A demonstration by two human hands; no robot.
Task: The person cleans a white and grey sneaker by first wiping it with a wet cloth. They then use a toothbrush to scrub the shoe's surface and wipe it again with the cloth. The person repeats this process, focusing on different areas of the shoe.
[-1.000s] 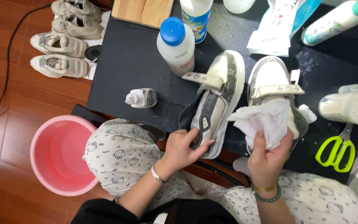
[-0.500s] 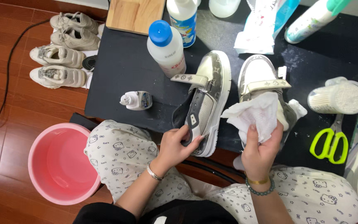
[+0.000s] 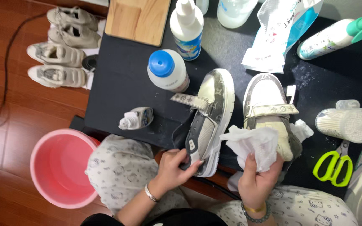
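While the person sits at the black table, the left hand grips the heel of a pale sneaker tipped on its side near the middle of the frame, fingers curled around the dark collar. The right hand, lower right of centre, is closed around a crumpled white wipe, held just beside that sneaker's sole. The second sneaker stands upright to the right, its strap fastened across the top; the wipe seems to overlap its heel, though I can't tell whether it touches.

Above the tipped shoe stands a white bottle with a blue cap, and a small bottle lies on its side at the table's left edge. Green scissors sit at the lower right, below a round tub of cotton swabs. A pink bucket rests on the wooden floor at lower left, and two more pairs of shoes lie in the upper left.
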